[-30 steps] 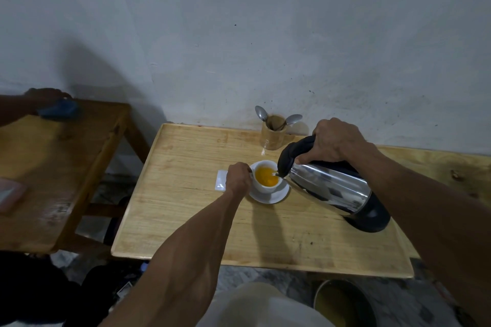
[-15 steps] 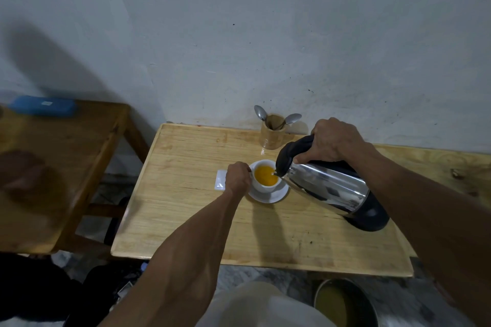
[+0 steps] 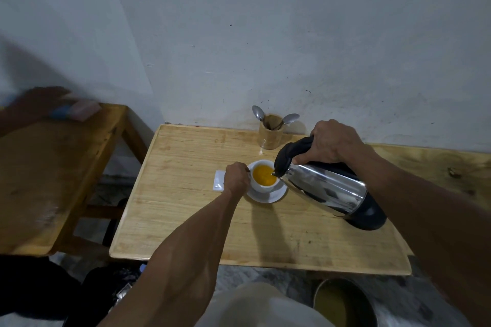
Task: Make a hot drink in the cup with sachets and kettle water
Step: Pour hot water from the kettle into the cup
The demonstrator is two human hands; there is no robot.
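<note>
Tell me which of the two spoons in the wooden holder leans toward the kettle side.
The right-hand metal spoon in the round wooden holder: its bowl tilts right, toward the steel kettle. The other metal spoon leans left, away from it.

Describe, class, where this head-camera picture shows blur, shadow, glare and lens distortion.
Head view: motion blur smears another person's hand on the side table; the cup and saucer cast a shadow toward the camera; the kettle glints with reflections; the wide-angle lens stretches the forearms; lighting is dim overall.
</note>
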